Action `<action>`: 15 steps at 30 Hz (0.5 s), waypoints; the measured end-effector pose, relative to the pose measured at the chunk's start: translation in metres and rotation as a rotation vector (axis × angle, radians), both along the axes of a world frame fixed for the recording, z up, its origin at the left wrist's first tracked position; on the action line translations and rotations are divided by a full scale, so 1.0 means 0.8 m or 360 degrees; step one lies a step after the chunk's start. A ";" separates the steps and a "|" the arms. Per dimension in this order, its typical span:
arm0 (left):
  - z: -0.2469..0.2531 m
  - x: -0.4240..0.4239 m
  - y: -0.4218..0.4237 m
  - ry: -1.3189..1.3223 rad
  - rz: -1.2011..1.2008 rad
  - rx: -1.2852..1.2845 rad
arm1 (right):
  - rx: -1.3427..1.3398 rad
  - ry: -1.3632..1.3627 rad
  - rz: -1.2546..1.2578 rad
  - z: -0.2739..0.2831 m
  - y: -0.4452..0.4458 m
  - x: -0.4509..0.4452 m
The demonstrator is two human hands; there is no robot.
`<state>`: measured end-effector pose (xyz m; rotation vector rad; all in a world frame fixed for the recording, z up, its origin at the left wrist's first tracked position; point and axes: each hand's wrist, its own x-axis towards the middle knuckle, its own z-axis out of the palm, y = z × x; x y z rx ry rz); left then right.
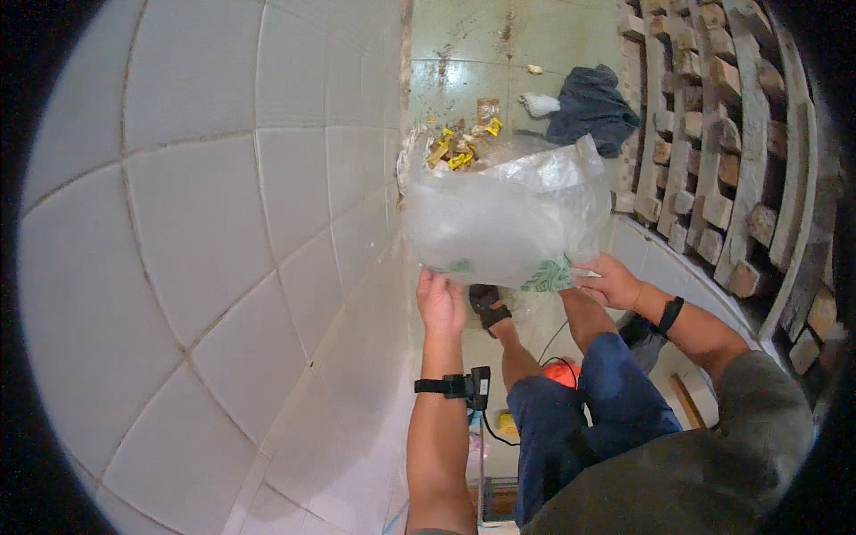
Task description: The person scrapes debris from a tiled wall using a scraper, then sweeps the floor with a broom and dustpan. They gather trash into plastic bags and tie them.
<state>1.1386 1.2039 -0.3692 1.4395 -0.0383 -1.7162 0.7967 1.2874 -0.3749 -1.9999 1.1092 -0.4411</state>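
Note:
A large clear plastic bag (495, 221) with green print spreads out before me, above the tiled floor. My left hand (441, 301) pinches its near edge at the left corner. At the right end of that same edge, my right hand (610, 281) grips the film near the green print. The bag looks puffed in the middle, and a crumpled flap (555, 167) stands up at its far side. Just beyond it lies a heap of litter (458, 148) with yellow wrappers, partly hidden by the bag.
White tiles (200, 234) cover the wall on my left. To the right stands a rack of slats and blocks (715, 134). A dark cloth (592, 110) and a white cloth-like item (539, 104) lie on the floor (461, 33). Behind my legs sits an orange-red object (560, 373) beside a cable.

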 end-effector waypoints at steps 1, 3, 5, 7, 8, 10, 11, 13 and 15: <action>0.006 -0.005 0.000 -0.0189 -0.0162 -0.0081 | 0.0190 0.0082 -0.0072 0.005 0.007 -0.006; 0.024 -0.029 0.009 -0.0579 -0.0491 -0.0249 | 0.0583 0.0217 -0.0229 0.007 0.023 -0.024; 0.063 -0.043 0.016 -0.0640 -0.0602 -0.0293 | 0.0794 0.0077 -0.0757 0.051 0.000 -0.014; 0.090 -0.049 0.041 -0.0589 -0.0654 -0.0294 | 0.0940 -0.0745 -0.1304 0.099 -0.014 0.010; 0.089 -0.043 0.059 -0.0511 -0.0656 -0.0352 | 0.0821 -0.0991 -0.1418 0.122 -0.030 0.030; 0.091 -0.032 0.073 -0.0648 -0.0889 -0.0648 | 0.0465 -0.0967 -0.1509 0.160 -0.063 0.065; 0.102 -0.026 0.077 -0.0700 -0.0998 -0.0803 | 0.0486 -0.0765 -0.1440 0.172 -0.061 0.069; 0.137 -0.005 0.079 -0.0506 -0.0930 -0.0661 | 0.0348 -0.0501 -0.1464 0.183 -0.041 0.071; 0.160 0.014 0.069 -0.0262 -0.0483 -0.0695 | 0.0038 -0.0345 -0.1659 0.182 0.008 0.063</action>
